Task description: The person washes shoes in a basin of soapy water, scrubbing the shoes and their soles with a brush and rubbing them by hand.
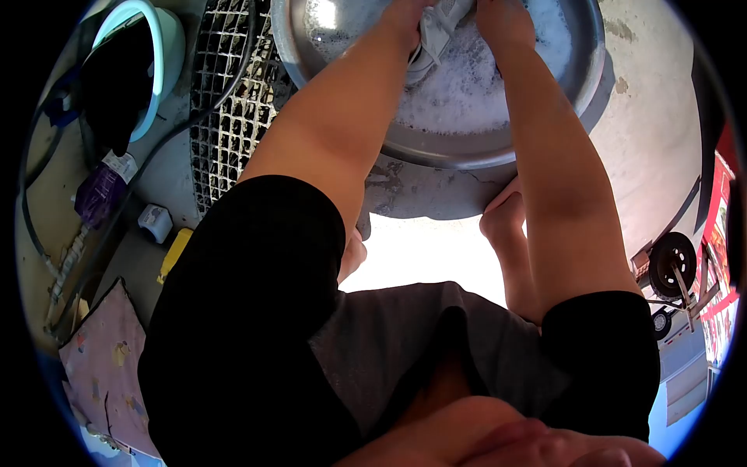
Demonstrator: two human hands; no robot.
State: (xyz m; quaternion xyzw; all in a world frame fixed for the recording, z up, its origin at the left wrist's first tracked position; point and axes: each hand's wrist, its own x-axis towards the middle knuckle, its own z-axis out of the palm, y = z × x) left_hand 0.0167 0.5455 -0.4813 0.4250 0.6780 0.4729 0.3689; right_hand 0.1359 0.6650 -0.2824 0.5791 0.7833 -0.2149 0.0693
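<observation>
A wide metal basin of foamy water stands in front of me. A pale grey-white shoe rests in or just above the suds, partly cut off by the top edge of the view. My left hand is closed on the shoe's left side, with its fingertips out of sight. To the right of the shoe, my right hand reaches down over the foam. Its fingers fall beyond the frame edge, so I cannot see whether they grip anything.
A metal floor grate lies left of the basin, crossed by a dark hose. Further left are a light-blue bucket with dark cloth, a purple packet, a white container and a yellow object. A wheeled frame stands right.
</observation>
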